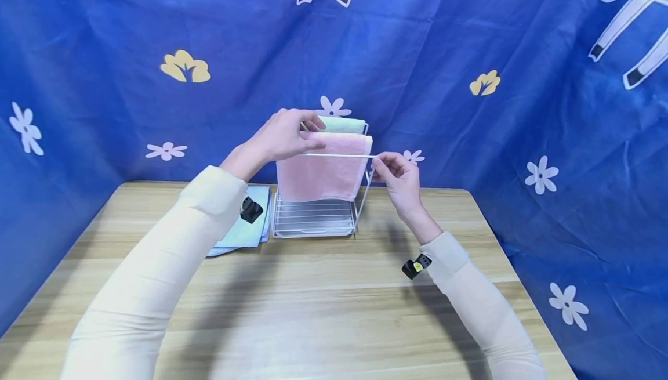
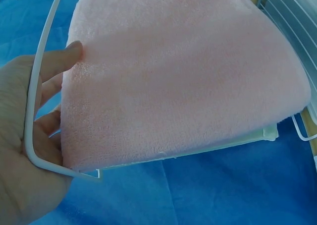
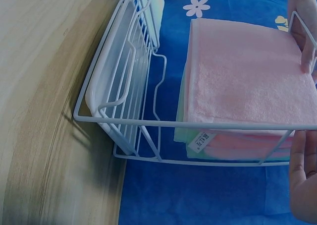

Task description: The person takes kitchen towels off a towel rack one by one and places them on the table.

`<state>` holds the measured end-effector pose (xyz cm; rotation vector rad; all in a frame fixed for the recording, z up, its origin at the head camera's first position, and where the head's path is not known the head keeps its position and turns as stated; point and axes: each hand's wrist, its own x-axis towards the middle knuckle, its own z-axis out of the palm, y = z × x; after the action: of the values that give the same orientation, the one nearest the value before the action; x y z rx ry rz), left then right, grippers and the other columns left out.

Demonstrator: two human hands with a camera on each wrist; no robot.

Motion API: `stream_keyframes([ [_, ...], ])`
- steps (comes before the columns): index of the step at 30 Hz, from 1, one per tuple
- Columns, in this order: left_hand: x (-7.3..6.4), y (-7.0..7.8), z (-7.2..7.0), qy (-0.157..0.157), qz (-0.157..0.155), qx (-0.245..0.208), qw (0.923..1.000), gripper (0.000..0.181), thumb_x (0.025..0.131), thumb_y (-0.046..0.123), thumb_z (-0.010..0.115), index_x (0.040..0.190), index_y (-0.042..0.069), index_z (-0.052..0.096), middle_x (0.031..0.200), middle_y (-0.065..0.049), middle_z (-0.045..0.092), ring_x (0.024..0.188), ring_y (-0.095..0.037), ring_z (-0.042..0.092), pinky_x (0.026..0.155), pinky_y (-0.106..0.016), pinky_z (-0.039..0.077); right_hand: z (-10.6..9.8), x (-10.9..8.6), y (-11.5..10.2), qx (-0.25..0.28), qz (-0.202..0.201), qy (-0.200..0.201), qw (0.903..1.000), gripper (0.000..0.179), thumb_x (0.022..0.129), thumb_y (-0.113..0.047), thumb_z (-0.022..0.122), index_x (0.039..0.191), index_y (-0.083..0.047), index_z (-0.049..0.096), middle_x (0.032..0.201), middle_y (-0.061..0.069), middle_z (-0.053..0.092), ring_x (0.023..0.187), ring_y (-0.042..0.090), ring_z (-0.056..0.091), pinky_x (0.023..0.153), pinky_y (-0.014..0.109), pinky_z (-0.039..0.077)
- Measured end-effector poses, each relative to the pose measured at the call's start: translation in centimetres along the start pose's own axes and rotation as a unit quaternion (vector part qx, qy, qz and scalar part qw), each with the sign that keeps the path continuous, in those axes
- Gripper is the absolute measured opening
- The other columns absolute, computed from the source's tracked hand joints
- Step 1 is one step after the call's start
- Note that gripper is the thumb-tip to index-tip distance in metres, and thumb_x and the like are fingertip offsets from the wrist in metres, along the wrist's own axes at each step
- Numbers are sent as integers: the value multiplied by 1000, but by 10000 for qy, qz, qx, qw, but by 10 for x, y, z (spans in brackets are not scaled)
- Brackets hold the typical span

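A folded pink towel hangs in a white wire rack, with a pale green towel behind it. My left hand is at the pink towel's upper left edge. Its thumb lies on the towel's front face and its fingers pass behind, as the left wrist view shows. Part of the rack's top frame crosses that hand's palm. With thumb and fingers, my right hand pinches the rack's upper right front corner. Seen from the right wrist, a white label shows at the towels' side edge.
Folded light blue cloths lie on the wooden table left of the rack. A tray forms the rack's base under the towels. Blue patterned fabric stands behind and at both sides of the table.
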<state>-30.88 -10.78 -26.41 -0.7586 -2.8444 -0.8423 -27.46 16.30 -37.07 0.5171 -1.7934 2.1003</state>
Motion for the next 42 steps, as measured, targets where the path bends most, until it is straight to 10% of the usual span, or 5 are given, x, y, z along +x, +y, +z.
stream_keyframes([
  [23,1,-2,1,213,95,-294,9993,24,97,31,78,114,14,82,110,-8,81,93,-24,70,79,-36,52,1,-1,1,-66,-18,40,10000,29,100,6,63,94,-21,72,81,-11,73,73,5,69,70,21,62],
  [42,0,-2,2,453,213,-279,9984,24,99,30,75,114,13,83,117,-10,80,94,-25,63,80,-37,46,0,1,3,-22,3,30,10000,29,100,6,64,94,-21,72,81,-10,73,73,4,69,71,22,62],
])
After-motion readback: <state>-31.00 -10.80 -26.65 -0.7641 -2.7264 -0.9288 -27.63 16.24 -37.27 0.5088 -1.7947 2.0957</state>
